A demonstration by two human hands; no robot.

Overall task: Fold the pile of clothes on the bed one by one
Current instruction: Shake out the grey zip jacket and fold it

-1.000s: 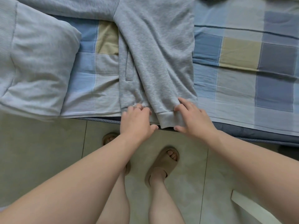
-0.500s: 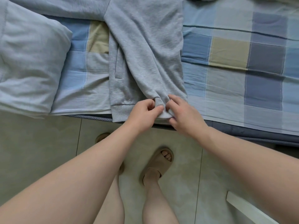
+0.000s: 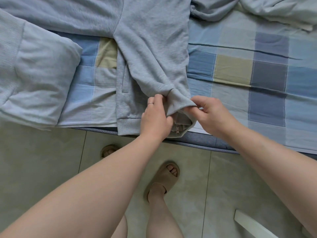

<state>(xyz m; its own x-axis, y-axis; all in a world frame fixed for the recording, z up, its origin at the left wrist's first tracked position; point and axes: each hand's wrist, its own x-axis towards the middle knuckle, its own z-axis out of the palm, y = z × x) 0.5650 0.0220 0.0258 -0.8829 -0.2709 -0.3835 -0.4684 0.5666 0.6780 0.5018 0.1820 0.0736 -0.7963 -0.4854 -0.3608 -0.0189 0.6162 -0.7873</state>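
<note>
Raised since earlier, the cuff (image 3: pixel 180 104) at six o'clock of the sweater (image 3: pixel 151 48) is pinched by fingers of left hand (image 3: pixel 156 121) and right hand (image 3: pixel 213 115).

Two hands (image 3: pixel 155 117) (image 3: pixel 214 114), one grey jacket (image 3: pixel 154 48), two sandals (image 3: pixel 164 177) (image 3: pixel 108 150), one checked bedsheet (image 3: pixel 240 69)

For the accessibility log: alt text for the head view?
The left hand and right hand pinch the ribbed cuff of a grey sweatshirt lying at the near edge of a checked sheet. A pale garment lies to its left.
</note>
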